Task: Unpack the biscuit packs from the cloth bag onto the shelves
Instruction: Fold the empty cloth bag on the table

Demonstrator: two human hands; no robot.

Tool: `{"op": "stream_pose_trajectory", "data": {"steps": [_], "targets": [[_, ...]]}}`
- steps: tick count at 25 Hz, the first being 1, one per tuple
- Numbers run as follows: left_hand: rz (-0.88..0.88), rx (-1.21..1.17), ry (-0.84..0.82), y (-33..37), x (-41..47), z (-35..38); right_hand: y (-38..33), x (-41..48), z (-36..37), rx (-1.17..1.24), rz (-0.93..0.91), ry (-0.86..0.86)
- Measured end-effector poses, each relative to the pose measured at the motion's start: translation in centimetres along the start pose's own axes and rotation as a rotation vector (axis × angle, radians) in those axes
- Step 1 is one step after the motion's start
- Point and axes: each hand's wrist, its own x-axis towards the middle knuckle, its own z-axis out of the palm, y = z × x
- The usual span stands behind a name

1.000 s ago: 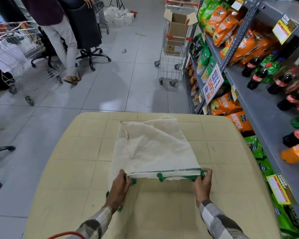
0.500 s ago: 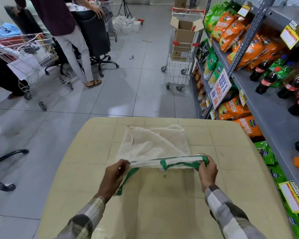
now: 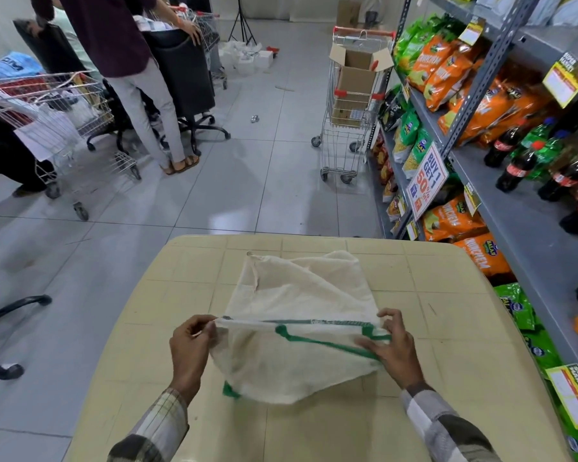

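Head view: left hand pinches the mouth of the cloth bag at its left corner, fingers curled. Right hand pinches the right corner together with the green strap. The bag's far end rests on the desk, and its mouth faces the person, raised and stretched between the hands. Bag looks flat and limp; no biscuit packs seen in it or on the desk, though the inside is hidden. Judgement: unpacking likely finished or nearly so, with a check of the bag left. Shelves on the right hold snack bags and bottles; biscuit packs not identifiable among them. Trolley beyond the desk carries an open cardboard box, contents unseen.
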Motion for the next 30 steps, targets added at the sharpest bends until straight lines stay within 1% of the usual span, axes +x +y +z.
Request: {"op": "stream_pose_trajectory", "data": {"steps": [1,2,3,4,5,6,7,8,9,10,11,12,13,14,15,16,17,18,19,20,22,23,25,28,30], "targets": [[0.027,0.002,0.029,0.0,0.0,-0.3,0.0,-0.2,-0.7,-0.118,-0.091,-0.116],[0.049,0.018,0.043,0.0,-0.3,-0.5,0.5,-0.4,-1.1,-0.251,-0.171,-0.167],[0.061,0.035,0.052,-0.3,-0.5,-0.6,1.2,-0.5,-1.2,-0.334,-0.252,-0.129],[0.062,0.044,0.055,-0.6,-0.9,-0.7,1.9,-0.7,-1.0,-0.351,-0.291,-0.049],[0.056,0.039,0.061,-1.2,-1.0,-0.7,2.5,-0.9,-0.8,-0.318,-0.304,0.015],[0.038,0.022,0.066,-1.8,-1.1,-0.8,2.9,-1.2,-0.5,-0.285,-0.291,0.037],[0.01,-0.01,0.077,-2.3,-1.0,-1.0,3.2,-1.5,-0.3,-0.268,-0.295,0.016],[-0.023,-0.047,0.095,-2.5,-0.8,-1.2,3.5,-2.0,-0.2,-0.272,-0.303,-0.063],[-0.051,-0.08,0.107,-2.7,-0.6,-1.6,3.7,-2.3,-0.1,-0.302,-0.315,-0.18],[-0.067,-0.101,0.109,-2.7,-0.6,-2.0,4.1,-2.7,-0.2,-0.378,-0.333,-0.29],[-0.067,-0.104,0.096,-2.5,-0.7,-2.4,4.6,-2.8,-0.2,-0.464,-0.364,-0.358],[-0.041,-0.085,0.072,-2.1,-0.7,-2.7,5.1,-2.5,-0.2,-0.542,-0.396,-0.34],[-0.003,-0.056,0.031,-1.6,-0.7,-2.9,5.4,-1.9,-0.3,-0.565,-0.4,-0.242],[0.035,-0.013,-0.015,-1.0,-0.2,-2.9,5.1,-1.1,-0.3,-0.545,-0.366,-0.076],[0.07,0.031,-0.051,-0.3,0.5,-2.9,4.2,0.0,-0.5,-0.486,-0.277,0.104],[0.098,0.062,-0.066,0.6,1.5,-2.6,2.8,1.4,-0.9,-0.377,-0.142,0.268],[0.12,0.069,-0.057,1.6,2.7,-2.3,0.9,2.8,-1.5,-0.246,-0.01,0.409],[0.148,0.052,-0.029,2.8,3.5,-1.9,-1.0,4.0,-2.0,-0.102,0.082,0.513],[0.182,0.028,0.004,4.0,3.8,-1.7,-2.8,4.8,-2.2,0.04,0.131,0.571],[0.226,0.009,0.036,4.6,3.7,-1.6,-4.0,4.9,-2.1,0.14,0.132,0.593],[0.31,0.061,0.062,3.8,2.1,-2.2,-4.8,3.2,-1.4,0.206,0.094,0.562],[0.33,0.144,0.03,2.1,0.9,-2.9,-4.1,1.7,-1.1,0.215,0.091,0.515],[0.3,0.33,-0.119,-2.8,-1.2,-5.1,-1.1,-1.4,-0.8,0.229,0.138,0.405],[0.233,0.574,-0.439,-9.3,-3.5,-8.5,3.7,-4.2,-1.7,0.216,0.276,0.212],[0.232,0.781,-0.675,-11.7,-4.6,-9.4,5.2,-5.2,-1.9,0.386,0.446,0.083]]}}
